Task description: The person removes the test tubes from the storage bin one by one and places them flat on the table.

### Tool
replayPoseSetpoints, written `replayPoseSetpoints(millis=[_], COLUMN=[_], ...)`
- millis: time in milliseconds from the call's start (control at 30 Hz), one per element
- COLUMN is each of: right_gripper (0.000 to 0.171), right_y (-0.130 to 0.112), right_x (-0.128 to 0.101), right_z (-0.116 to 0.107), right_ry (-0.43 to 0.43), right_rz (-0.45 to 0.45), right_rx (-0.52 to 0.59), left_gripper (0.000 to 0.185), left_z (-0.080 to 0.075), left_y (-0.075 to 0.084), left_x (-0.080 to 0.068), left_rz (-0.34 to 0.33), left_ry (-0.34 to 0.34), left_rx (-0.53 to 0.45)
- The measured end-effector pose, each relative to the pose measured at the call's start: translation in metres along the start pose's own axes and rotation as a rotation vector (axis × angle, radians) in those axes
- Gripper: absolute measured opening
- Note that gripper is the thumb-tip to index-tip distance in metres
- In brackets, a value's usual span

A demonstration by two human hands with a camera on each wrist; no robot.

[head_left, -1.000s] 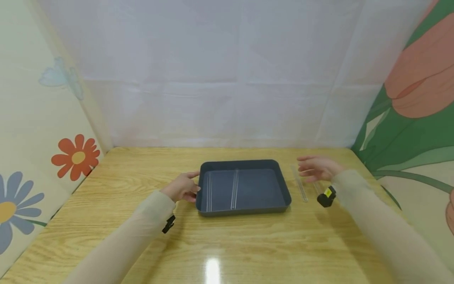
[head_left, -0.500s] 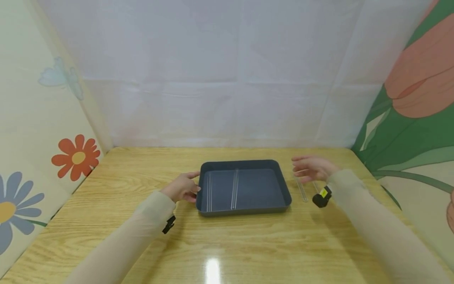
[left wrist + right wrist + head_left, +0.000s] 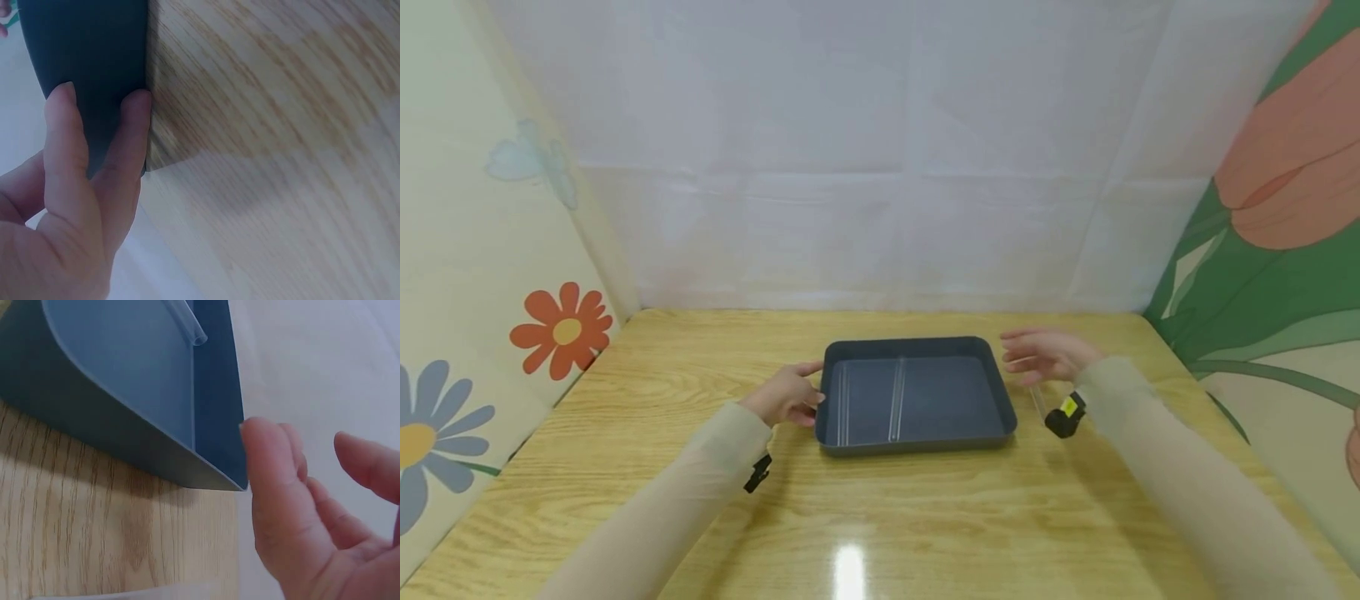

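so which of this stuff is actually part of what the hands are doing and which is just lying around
In hand:
- dark tray, its left wall touched by the left hand
- two clear tubes lying in the tray
- clear tube on the table under the open right hand

Lying about:
- wooden table
- flower-print side panels
- white backdrop

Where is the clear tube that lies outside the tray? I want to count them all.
In the head view, the clear tube lies on the wooden table just right of the dark tray, under the right hand.
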State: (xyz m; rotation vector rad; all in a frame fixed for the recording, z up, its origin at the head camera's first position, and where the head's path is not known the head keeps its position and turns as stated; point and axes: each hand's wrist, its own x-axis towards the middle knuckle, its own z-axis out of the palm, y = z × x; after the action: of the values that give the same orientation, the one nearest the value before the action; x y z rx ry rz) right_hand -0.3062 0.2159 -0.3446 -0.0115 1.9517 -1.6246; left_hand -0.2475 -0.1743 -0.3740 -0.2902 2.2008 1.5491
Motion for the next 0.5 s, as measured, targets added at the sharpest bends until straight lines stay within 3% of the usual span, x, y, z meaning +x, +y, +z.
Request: replayPoseSetpoints(millis=[500], right_gripper=[0.06], right_y=[-0.007], right_x=[0.013], right_z=[0.021], right_ry=[-0.002], right_rz=[0.057], right_rx=[-0.016], left_gripper=[0.071], left_z=[-0.001], left_y=[-0.001], left_x=[0.003], left_rz=[-0.013], left_ry=[0.01], left_rx=[0.004])
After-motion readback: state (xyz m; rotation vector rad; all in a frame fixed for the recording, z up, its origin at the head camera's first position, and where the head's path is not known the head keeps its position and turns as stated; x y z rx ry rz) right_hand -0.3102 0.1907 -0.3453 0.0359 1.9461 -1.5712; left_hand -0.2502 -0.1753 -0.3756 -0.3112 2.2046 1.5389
